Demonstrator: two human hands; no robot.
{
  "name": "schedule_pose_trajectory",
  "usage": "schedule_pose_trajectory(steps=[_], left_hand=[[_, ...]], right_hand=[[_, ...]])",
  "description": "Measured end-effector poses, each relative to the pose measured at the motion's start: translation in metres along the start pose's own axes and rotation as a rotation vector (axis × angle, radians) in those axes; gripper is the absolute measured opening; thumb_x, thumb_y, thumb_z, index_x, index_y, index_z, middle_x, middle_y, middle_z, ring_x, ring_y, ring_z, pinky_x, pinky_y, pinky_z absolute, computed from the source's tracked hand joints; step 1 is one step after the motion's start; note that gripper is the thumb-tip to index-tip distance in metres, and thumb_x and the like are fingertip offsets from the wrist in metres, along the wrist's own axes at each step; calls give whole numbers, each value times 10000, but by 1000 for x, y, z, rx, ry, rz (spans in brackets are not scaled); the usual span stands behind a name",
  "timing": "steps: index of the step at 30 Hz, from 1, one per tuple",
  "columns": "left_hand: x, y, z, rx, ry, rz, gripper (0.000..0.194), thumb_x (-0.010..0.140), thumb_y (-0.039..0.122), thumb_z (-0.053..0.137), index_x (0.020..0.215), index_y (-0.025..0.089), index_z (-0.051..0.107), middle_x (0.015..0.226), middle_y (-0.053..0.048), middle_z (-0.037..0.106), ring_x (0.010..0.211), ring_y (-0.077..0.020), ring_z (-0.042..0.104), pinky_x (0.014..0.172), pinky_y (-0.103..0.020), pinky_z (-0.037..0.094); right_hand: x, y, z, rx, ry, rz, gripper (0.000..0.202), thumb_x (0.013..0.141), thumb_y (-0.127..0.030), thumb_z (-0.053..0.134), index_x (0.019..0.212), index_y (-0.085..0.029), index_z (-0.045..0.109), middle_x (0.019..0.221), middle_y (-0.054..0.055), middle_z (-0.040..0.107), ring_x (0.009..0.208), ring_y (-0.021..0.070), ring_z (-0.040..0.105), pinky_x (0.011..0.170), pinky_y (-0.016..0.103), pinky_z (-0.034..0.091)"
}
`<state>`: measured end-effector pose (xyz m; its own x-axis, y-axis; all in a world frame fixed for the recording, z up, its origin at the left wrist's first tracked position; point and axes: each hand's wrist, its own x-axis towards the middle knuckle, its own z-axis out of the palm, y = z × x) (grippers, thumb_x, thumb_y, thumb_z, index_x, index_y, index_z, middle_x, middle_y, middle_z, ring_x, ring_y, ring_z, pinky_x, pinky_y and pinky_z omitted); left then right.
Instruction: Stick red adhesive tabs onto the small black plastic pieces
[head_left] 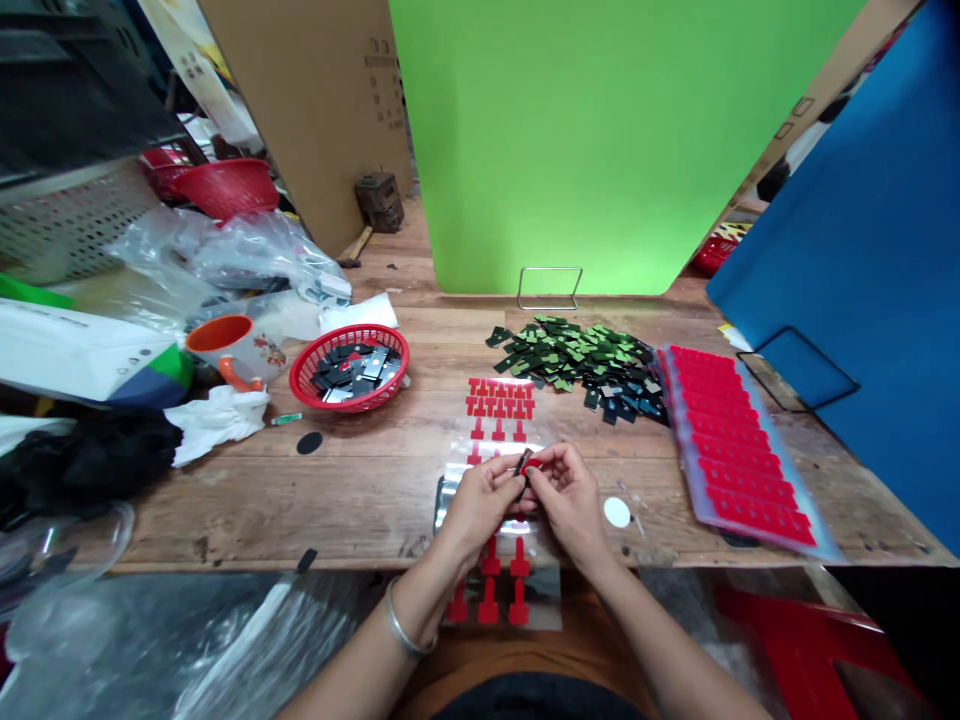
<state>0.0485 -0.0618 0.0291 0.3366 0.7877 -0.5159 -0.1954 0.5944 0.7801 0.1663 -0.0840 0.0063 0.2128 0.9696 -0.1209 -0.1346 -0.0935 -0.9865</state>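
My left hand (487, 500) pinches a small dark flat piece (523, 461) upright over the middle of the bench. Opposite it, my right hand (564, 492) has its thumb and fingers closed on a red sticker (532, 465) against that piece. Beneath both hands lies a clear sheet (544, 605) with rows of red T-shaped stickers (488, 602), its near end hanging past the bench edge. A heap of small dark plates (574, 352) lies beyond my hands. To the left, a red basket (298, 385) holds more dark plates (360, 372).
A stack of red sticker sheets (739, 445) lies at the right. Green (600, 150) and blue (847, 230) boards stand behind the wooden bench (247, 500). A mug (236, 350), white cloth (217, 420) and plastic bags (247, 255) crowd the left. A white disc (617, 512) is near my right hand.
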Motion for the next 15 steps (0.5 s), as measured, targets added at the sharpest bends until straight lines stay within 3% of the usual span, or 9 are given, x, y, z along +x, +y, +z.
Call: schedule_pose_trajectory(steps=[5,11,15], left_hand=[[0,-1,1,8,10,62,376,676,232,715,1031,118,667,859,-87,712,714,-173,677,699,-258,536],[-3,5,-1,-48,-51,9,424,661,124,680,1084,137,644,969,-94,700,783,-182,680,750,-268,534],[-2,6,-3,-39,-32,4,404,687,216,702,1075,120,645,913,-104,707,770,-188,678,738,-283,540]], right_hand=[[-3,5,0,-19,-15,7,177,795,-339,596,888,-213,514,757,4,593,549,121,553,472,225,480],[-2,2,-1,-7,-17,-9,164,803,-327,594,887,-212,511,764,3,593,547,115,560,483,224,489],[-2,-2,0,-4,-21,-15,161,805,-325,598,881,-213,510,779,4,597,560,114,568,499,222,492]])
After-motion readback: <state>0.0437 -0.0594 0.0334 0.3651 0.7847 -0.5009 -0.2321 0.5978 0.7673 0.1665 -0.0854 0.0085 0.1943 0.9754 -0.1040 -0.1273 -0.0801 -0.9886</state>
